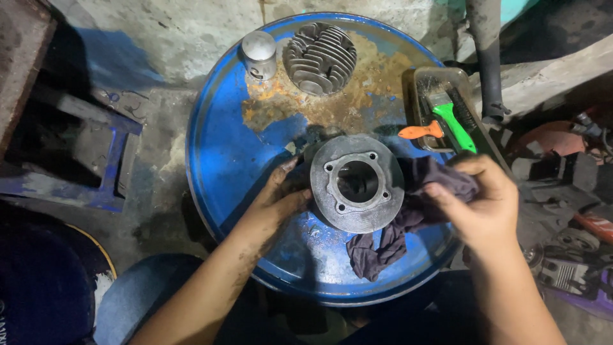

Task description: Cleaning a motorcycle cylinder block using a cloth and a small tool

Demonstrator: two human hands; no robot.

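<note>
A round grey metal engine cylinder (pixel 356 184) with a central bore and bolt holes stands on top of a blue drum (pixel 223 160). My left hand (pixel 279 199), smeared with grime, grips the cylinder's left side. My right hand (pixel 480 201) is closed on a dark purple rag (pixel 389 239) and presses it against the cylinder's right side. The rag's tail hangs down onto the drum lid below the cylinder.
At the drum's far edge sit a shiny piston (pixel 260 55) and a finned cylinder head (pixel 320 57) on a rusty patch. A tray (pixel 418 102) at the right holds a green-handled brush (pixel 452 121) and an orange-handled tool (pixel 420 132). Engine parts lie at the right, a blue stand at the left.
</note>
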